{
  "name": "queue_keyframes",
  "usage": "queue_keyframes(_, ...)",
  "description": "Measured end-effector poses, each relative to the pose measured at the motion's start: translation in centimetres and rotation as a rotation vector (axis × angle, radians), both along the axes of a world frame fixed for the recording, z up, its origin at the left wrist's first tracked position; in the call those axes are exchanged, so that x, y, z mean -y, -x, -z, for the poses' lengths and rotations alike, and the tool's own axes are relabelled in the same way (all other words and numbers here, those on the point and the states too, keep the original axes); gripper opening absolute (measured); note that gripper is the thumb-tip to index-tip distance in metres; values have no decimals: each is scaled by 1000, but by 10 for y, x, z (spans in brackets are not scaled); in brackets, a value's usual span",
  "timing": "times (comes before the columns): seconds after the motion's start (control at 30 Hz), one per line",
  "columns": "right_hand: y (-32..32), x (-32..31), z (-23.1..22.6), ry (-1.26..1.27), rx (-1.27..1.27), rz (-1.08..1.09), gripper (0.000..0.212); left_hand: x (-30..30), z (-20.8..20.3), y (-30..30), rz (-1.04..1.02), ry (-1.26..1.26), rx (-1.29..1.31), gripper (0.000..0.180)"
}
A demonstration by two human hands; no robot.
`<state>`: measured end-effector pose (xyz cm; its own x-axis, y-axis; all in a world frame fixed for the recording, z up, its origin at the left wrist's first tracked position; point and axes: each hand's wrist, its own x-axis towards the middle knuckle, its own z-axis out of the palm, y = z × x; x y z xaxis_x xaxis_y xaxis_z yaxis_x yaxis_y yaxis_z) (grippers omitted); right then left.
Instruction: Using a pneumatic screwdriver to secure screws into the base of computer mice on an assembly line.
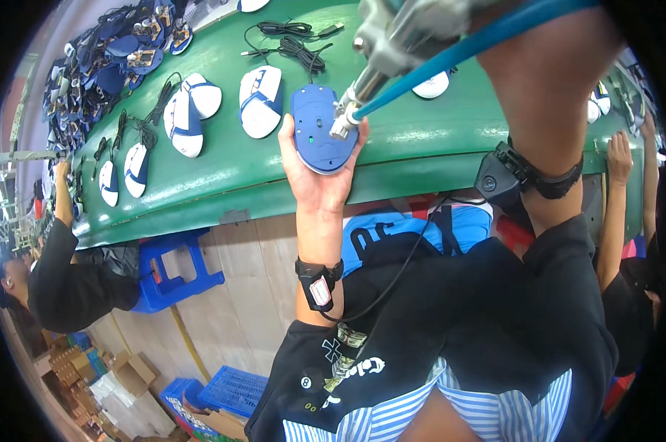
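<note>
While looking down in the head view, can make out the blue mouse (314, 132) held bottom-up in the left hand (318, 188), over the near edge of the green bench (421, 132). Supports it from beneath, half closed around the body, thumb along one side and fingertips at the other, presumably to steady it and leave the underside bare for the metal tool (373, 77). Slants in from above, tip over the right part of that underside; cannot tell whether touching. Cannot tell the grip of the right hand (546, 51) either, blurred and cut off at the top. Note the blue hose (436, 68) alongside the tool, and white mice (259, 121) loosely lined up to the left, perhaps for easy reach. Looks smooth and blue underneath, rounded at the heel, with a pale rim, small recesses, a green spot and a black cable (303, 53) bundled beyond the front end
</note>
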<state>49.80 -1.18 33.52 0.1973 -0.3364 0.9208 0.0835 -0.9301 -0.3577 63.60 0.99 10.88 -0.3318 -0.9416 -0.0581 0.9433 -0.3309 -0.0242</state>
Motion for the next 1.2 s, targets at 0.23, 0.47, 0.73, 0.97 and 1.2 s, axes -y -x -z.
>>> queue_keyframes(0.23,-20,9,21,75,-100,96,28,-5,1,-11,3,-53,189,58)
queue_keyframes(0.47,-4,17,28,-234,-79,-75,28,-6,-2,-6,14,-12,17,53)
queue_keyframes(0.73,-19,17,37,292,-339,545,18,0,2,-15,40,76,27,56)
queue_keyframes(0.97,-9,-23,-8,-148,63,194,15,3,-1,-4,-12,24,109,56)
queue_keyframes(1.2,-41,-37,2,-229,36,200,13,0,12,-9,-12,-32,-7,58)
